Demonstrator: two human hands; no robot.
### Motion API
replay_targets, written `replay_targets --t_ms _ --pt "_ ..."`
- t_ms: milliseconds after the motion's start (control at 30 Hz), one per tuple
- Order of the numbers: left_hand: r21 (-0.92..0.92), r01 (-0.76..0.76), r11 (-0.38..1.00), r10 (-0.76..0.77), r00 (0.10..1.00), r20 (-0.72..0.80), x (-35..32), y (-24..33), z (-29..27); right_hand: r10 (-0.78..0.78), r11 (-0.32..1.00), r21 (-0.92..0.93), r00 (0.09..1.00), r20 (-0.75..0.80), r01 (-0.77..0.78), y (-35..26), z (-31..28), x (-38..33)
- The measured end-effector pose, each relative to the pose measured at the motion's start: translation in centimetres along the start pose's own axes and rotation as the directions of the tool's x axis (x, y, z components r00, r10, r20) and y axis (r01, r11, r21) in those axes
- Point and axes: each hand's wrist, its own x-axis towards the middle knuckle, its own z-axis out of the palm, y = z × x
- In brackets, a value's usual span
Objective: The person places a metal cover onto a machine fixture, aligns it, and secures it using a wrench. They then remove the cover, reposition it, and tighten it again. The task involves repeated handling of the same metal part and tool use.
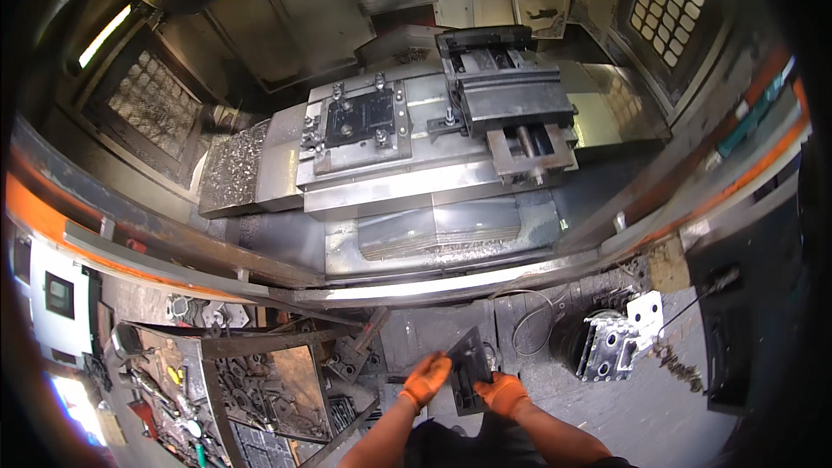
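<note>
Both my hands wear orange gloves and grip a dark, flat metal plate (469,366) at the bottom centre of the head view. My left hand (425,380) holds its left edge, my right hand (503,393) holds its lower right edge. The plate is tilted and sits low in front of my body, above the floor. Beyond it, inside the open machine enclosure, a steel table carries a fixture (357,124) with a dark clamped plate on the left and a machine vise (513,104) on the right.
A cart (260,381) with several tools and metal parts stands at the lower left. A grey cast metal part (608,344) lies on the floor at right beside a dark round bin. Metal chips cover the tray (230,165) left of the table.
</note>
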Motion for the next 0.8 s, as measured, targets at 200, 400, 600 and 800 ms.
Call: replay_targets --t_ms 200,400,600,800 --pt "0.806 0.168 -0.568 0.710 0.595 0.376 4.2 -13.2 4.8 -0.321 0.940 0.062 0.933 -0.162 0.334 -7.1 -12.8 -3.3" --pt "0.807 -0.344 -0.481 0.351 0.767 0.537 12.8 -22.4 11.8 -0.811 0.578 -0.297 0.494 -0.313 0.760 -17.1 -25.3 -2.5" --pt "0.421 -0.512 -0.749 -0.123 0.731 0.672 19.9 -29.0 26.1 -0.586 0.698 -0.040 0.538 -0.606 0.715 -24.9 -34.9 1.0" --pt "0.139 -0.314 -0.939 -0.120 0.681 0.722 30.9 -37.1 39.3 -0.170 0.557 0.471 0.650 -0.741 0.684 -33.6 -44.3 8.3"
